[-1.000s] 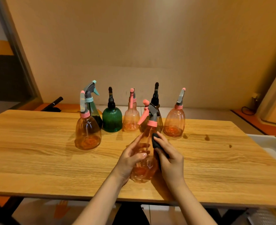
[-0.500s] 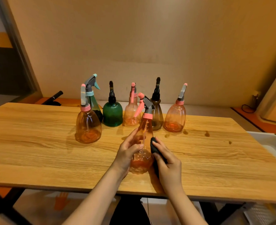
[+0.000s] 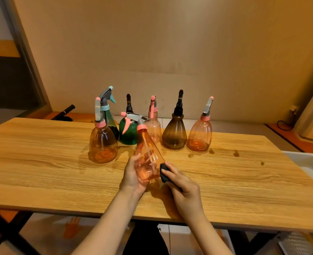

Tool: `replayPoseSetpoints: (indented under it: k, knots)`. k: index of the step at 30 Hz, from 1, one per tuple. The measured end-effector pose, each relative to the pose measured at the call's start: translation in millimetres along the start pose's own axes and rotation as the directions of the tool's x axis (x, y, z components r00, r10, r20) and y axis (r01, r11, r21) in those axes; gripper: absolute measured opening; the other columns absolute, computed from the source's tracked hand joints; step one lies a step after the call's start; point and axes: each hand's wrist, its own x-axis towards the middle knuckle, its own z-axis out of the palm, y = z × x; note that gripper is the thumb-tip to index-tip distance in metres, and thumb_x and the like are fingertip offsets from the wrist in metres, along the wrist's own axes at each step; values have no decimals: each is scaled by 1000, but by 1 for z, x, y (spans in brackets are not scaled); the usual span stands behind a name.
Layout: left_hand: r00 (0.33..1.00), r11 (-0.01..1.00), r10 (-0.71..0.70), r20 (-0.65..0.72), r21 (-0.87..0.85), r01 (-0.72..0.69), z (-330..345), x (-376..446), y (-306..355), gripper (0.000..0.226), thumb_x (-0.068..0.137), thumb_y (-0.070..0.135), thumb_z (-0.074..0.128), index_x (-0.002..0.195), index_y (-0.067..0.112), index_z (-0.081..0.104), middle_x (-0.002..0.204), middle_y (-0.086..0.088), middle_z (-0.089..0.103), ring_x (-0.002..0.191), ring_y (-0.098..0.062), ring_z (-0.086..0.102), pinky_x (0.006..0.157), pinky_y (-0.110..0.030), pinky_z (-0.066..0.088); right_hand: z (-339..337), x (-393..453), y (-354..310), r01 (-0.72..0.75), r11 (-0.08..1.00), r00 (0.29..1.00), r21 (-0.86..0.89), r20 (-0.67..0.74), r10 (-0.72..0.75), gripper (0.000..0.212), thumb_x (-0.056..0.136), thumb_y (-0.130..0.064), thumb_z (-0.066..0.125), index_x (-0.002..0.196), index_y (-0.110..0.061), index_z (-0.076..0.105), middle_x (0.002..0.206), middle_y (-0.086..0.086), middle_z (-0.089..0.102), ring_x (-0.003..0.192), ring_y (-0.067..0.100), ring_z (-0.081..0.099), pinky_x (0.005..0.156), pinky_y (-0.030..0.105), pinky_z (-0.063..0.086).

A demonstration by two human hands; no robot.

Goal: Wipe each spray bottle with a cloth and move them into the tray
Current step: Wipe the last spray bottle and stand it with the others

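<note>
Head view: long light-wood grain tabletop [image 3: 41, 162], dark frame beneath, set against a plain beige wall [image 3: 170, 43]. A few dark spots mark the wood toward the right. Patterned floor visible under the near edge. At far right, just off the table's end, the corner of a white plastic tray [image 3: 310, 162] (its contents cannot be seen from here).

Held above the table's middle: a transparent orange cone-shaped spray bottle [image 3: 148, 159] with pink collar and grey-and-pink trigger head, tilted so the head leans up and to the left. The left hand [image 3: 133, 175] grips its lower body from the left, fingers curled round the plastic, thumb up along the side. The right hand [image 3: 185, 184] pinches a small dark grey cloth [image 3: 164, 172] with curled fingers and presses it against the bottle's lower right side, near the base.

Standing row behind, all upright on the table:
- round clear-orange bottle [image 3: 102, 144] with pink collar and grey trigger, nearest on the left
- tall dark-teal bottle [image 3: 110, 124] with grey-and-turquoise trigger, just behind it
- ribbed green round bottle [image 3: 127, 133] with black sprayer, partly hidden by the held bottle's head
- pale pink clear bottle [image 3: 154, 126] with pink sprayer
- brown ribbed flask-shaped bottle [image 3: 174, 135] with black sprayer
- round orange-pink bottle [image 3: 200, 135] with pink collar and grey trigger, rightmost

A black tube-like object [image 3: 65, 112] lies beyond the table's far left edge.
</note>
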Motion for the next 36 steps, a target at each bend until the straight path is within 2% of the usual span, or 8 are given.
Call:
replayPoseSetpoints:
  k: [3,5,11,16,19,22,27,36]
  knots:
    - [1000,999,-21,8,-50,22,-1,-1,1,42,75,31,56,111,10,61,92,-14,70,85,-27,66,78,-41,50,0,-1,1,18,1000,1000,-15,5,-18,48,81,-7,55,122,-32,56,130,-35,45,124,4,47,103,19,36]
    - [999,999,-32,28,-17,32,0,-1,0,43,77,30,62,115,11,60,96,-14,71,87,-27,67,79,-41,53,-1,-1,2,-9,1000,999,-9,-33,9,55,78,2,58,121,-33,56,129,-35,46,122,4,49,102,20,38]
    - [999,999,-50,-15,19,51,1,-1,-1,54,74,28,61,122,3,57,93,-16,69,81,-27,67,71,-36,56,-1,0,1,1,1000,996,-3,-92,-1,56,77,4,58,119,-33,58,128,-36,47,120,3,51,99,15,38]
    - [998,994,-55,-8,97,55,3,-3,-1,39,89,32,51,117,5,59,91,-15,72,81,-26,70,67,-35,57,-1,-2,1,27,999,997,-20,-77,-29,60,77,7,58,119,-35,57,130,-33,47,122,7,50,102,19,37]
    - [999,985,-44,7,167,42,4,-2,-2,86,54,46,86,126,12,55,105,-16,70,92,-28,70,70,-37,58,0,-2,2,17,1000,997,2,-75,-17,60,76,8,58,118,-35,58,130,-31,49,122,7,51,102,19,38]
    - [996,978,-58,74,205,42,3,1,-3,111,34,45,94,133,17,50,109,-16,69,97,-29,69,74,-40,58,-3,3,3,-61,994,991,86,-112,71,51,78,1,58,118,-30,61,122,-34,53,117,2,53,98,14,39]
    - [968,940,-99,230,341,15,8,-5,-6,77,54,33,79,127,20,55,111,-13,69,101,-28,67,82,-39,56,-13,20,3,-124,983,985,135,-102,138,40,78,-6,58,112,-26,63,117,-28,58,116,0,53,96,13,40]
    - [960,902,-98,263,431,-26,11,-8,-7,74,59,30,75,129,25,54,113,-8,70,103,-26,67,77,-34,56,-7,57,-4,-85,984,979,154,-171,112,42,81,1,57,114,-24,60,120,-12,58,117,2,53,98,19,42]
